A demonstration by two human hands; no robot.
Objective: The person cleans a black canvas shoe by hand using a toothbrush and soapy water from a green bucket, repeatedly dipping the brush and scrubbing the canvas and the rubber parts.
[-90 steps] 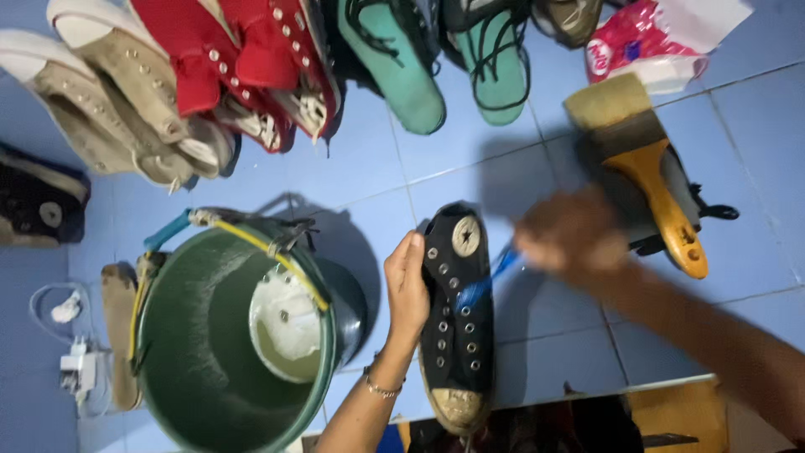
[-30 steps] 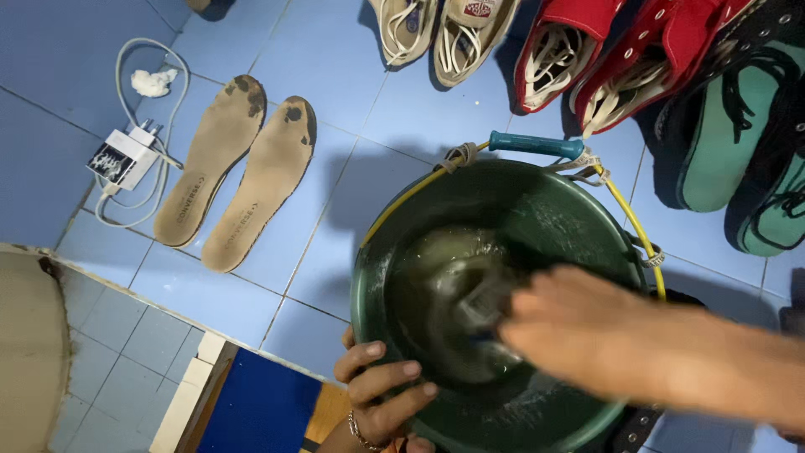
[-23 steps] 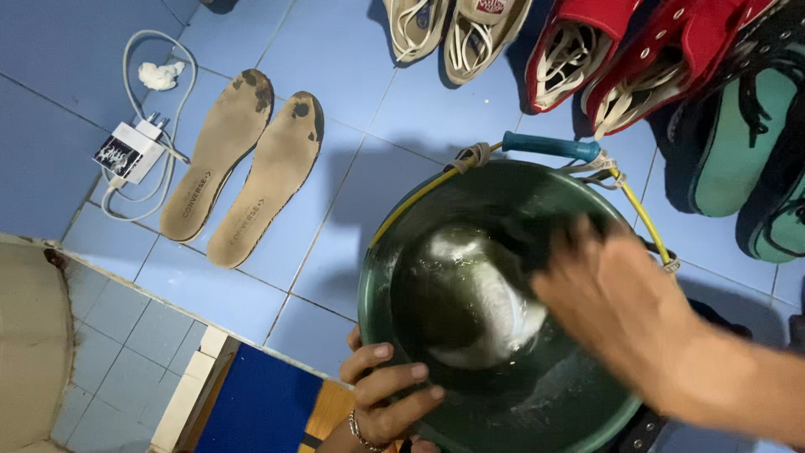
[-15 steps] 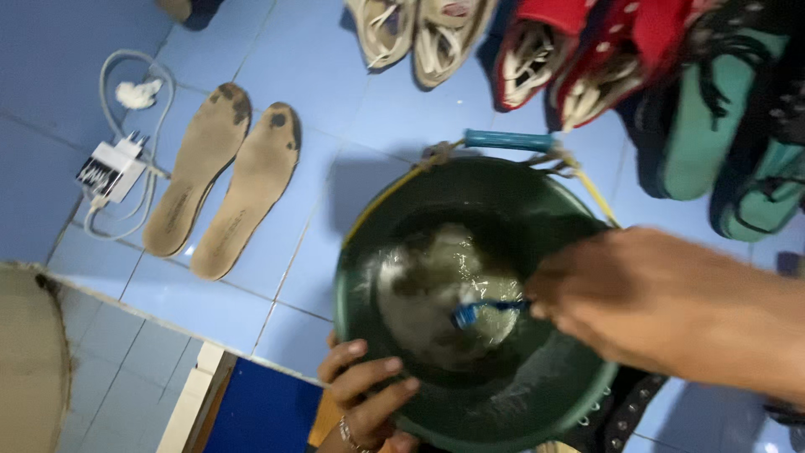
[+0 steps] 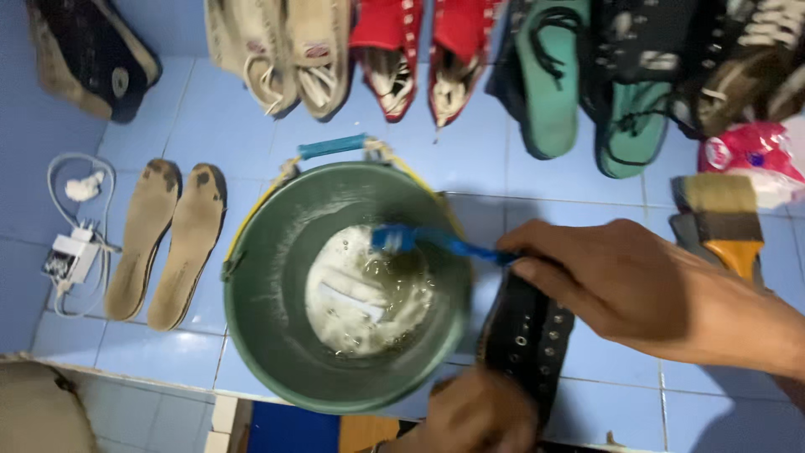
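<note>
Right hand point(image 5: 620, 285) holds blue toothbrush point(image 5: 436, 242) over green bucket point(image 5: 277, 335).

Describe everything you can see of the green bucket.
The green bucket is round, looks like plastic, and stands upright on the blue tiled floor. Its yellow wire handle with a teal grip lies folded back over the far rim. Inside, shallow foamy water covers the pale bottom. The right hand holds a blue toothbrush over the opening. Two tan insoles lie beside it.

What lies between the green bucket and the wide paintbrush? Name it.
In the head view, a black lace-up shoe and the right hand holding a blue toothbrush lie between green bucket and wide paintbrush.
</note>
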